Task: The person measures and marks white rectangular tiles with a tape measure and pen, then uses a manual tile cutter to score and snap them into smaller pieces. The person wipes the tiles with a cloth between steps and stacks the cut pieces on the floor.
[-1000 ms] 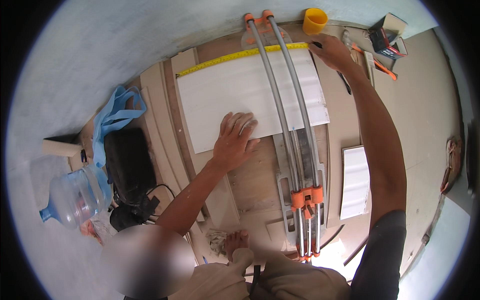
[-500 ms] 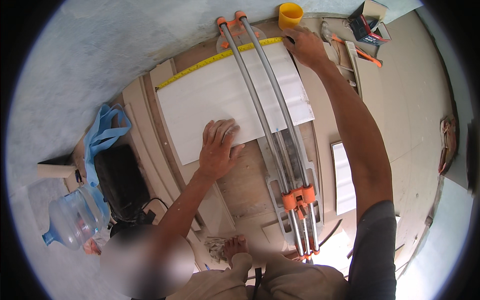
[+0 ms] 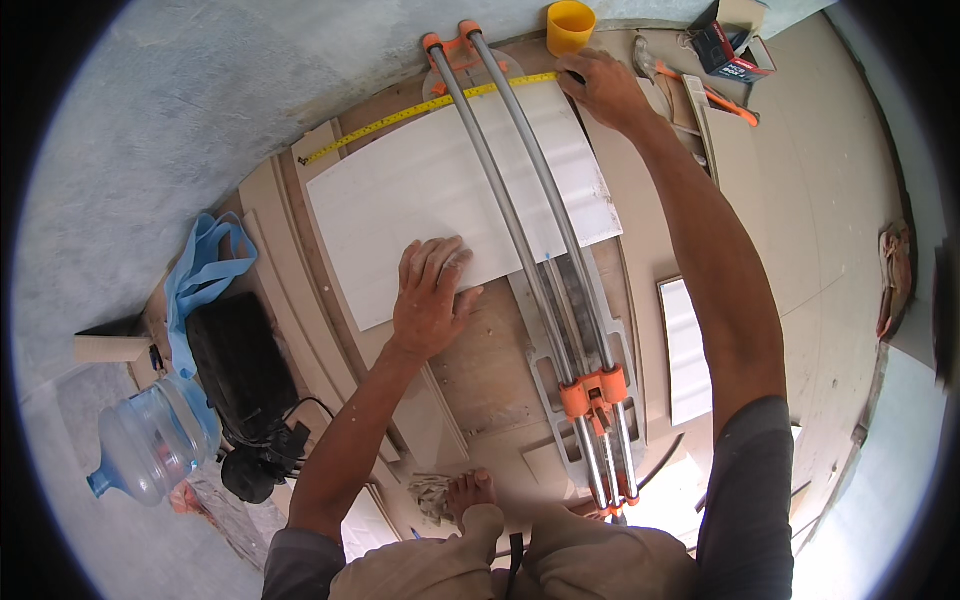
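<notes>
A white rectangular tile (image 3: 420,190) lies under the two steel rails of a manual tile cutter (image 3: 540,180). My left hand (image 3: 432,295) rests on the tile's near edge, fingers stretched out flat and thumb apart. At the tile's far right corner, my right hand (image 3: 610,92) is closed around a tape measure (image 3: 572,77), whose dark case shows only partly. Its yellow blade (image 3: 400,117) runs left along the far edge, passing beneath the rails. The blade's free end lies beyond the tile's far left corner. The cutter's orange carriage (image 3: 594,393) sits near my feet.
A yellow cup (image 3: 571,28) stands by the wall, near a hammer (image 3: 690,75) and a small box (image 3: 735,52). To the left are a black bag (image 3: 240,350), a blue strap (image 3: 195,270) and a large clear water bottle (image 3: 150,440). A narrow tile piece (image 3: 686,355) lies right of the cutter.
The tape's free end has moved off the tile's far left corner, outward and away from the tile. My right hand keeps hold of the tape measure; my left hand stays on the tile.
</notes>
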`<action>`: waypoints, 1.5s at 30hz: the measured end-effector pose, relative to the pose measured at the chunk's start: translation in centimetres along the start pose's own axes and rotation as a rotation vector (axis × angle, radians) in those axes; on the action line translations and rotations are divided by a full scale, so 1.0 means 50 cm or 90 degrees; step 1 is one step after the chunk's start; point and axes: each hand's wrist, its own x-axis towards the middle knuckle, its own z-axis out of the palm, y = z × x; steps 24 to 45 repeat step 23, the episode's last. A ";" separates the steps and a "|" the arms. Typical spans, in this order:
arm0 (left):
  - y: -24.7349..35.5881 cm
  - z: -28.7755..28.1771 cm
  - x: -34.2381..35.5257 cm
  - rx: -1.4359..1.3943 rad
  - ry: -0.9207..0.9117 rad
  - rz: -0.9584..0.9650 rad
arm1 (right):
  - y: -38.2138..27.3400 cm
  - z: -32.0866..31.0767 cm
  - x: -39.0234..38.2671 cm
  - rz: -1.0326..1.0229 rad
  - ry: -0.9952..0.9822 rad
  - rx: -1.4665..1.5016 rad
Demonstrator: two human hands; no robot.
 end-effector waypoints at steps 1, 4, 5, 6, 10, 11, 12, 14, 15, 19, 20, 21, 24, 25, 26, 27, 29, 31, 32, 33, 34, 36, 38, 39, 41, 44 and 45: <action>0.000 0.000 0.000 -0.002 -0.001 -0.001 | 0.002 -0.001 -0.001 0.001 -0.010 0.014; 0.000 -0.003 -0.001 -0.008 -0.005 -0.004 | 0.002 0.005 -0.002 0.008 -0.020 0.033; -0.001 -0.004 -0.001 -0.010 -0.007 -0.005 | 0.003 0.005 -0.002 0.008 -0.017 0.042; -0.001 -0.005 -0.001 -0.011 -0.008 -0.007 | 0.007 0.001 -0.003 0.008 -0.015 0.050; -0.004 0.000 0.002 -0.011 -0.010 -0.001 | 0.014 -0.008 -0.001 0.003 -0.048 0.061; -0.003 -0.003 0.001 -0.011 -0.013 -0.002 | 0.010 -0.013 0.001 0.004 -0.062 0.068; -0.004 -0.007 0.000 -0.012 -0.016 -0.002 | 0.003 -0.014 0.002 -0.003 -0.057 0.085; -0.002 -0.007 -0.001 -0.013 -0.011 0.000 | 0.002 -0.019 0.000 -0.013 -0.050 0.111; -0.004 -0.009 -0.002 -0.014 -0.009 0.001 | 0.000 -0.019 0.001 -0.012 -0.051 0.113; -0.004 -0.006 -0.001 -0.013 -0.003 0.009 | 0.008 -0.022 -0.001 -0.012 -0.077 0.095; -0.001 -0.005 0.000 -0.012 -0.004 0.009 | 0.014 -0.023 0.001 -0.019 -0.083 0.085; 0.001 -0.004 0.002 -0.011 -0.006 0.010 | 0.020 -0.024 0.001 -0.026 -0.088 0.075; -0.006 -0.001 -0.003 0.007 -0.019 0.006 | 0.010 -0.018 0.004 0.001 -0.099 0.066; -0.006 -0.001 -0.003 0.007 -0.019 0.006 | 0.010 -0.018 0.004 0.001 -0.099 0.066; -0.006 -0.001 -0.003 0.007 -0.019 0.006 | 0.010 -0.018 0.004 0.001 -0.099 0.066; -0.006 -0.001 -0.003 0.007 -0.019 0.006 | 0.010 -0.018 0.004 0.001 -0.099 0.066; -0.006 -0.001 -0.003 0.007 -0.019 0.006 | 0.010 -0.018 0.004 0.001 -0.099 0.066; -0.006 -0.001 -0.003 0.007 -0.019 0.006 | 0.010 -0.018 0.004 0.001 -0.099 0.066; -0.006 -0.001 -0.003 0.007 -0.019 0.006 | 0.010 -0.018 0.004 0.001 -0.099 0.066; -0.006 -0.001 -0.003 0.007 -0.019 0.006 | 0.010 -0.018 0.004 0.001 -0.099 0.066; -0.006 -0.001 -0.003 0.007 -0.019 0.006 | 0.010 -0.018 0.004 0.001 -0.099 0.066; -0.006 -0.001 -0.003 0.007 -0.019 0.006 | 0.010 -0.018 0.004 0.001 -0.099 0.066; -0.006 -0.001 -0.003 0.007 -0.019 0.006 | 0.010 -0.018 0.004 0.001 -0.099 0.066; -0.006 -0.001 -0.003 0.007 -0.019 0.006 | 0.010 -0.018 0.004 0.001 -0.099 0.066; -0.006 -0.001 -0.003 0.007 -0.019 0.006 | 0.010 -0.018 0.004 0.001 -0.099 0.066; -0.006 -0.001 -0.003 0.007 -0.019 0.006 | 0.010 -0.018 0.004 0.001 -0.099 0.066; -0.006 -0.001 -0.003 0.007 -0.019 0.006 | 0.010 -0.018 0.004 0.001 -0.099 0.066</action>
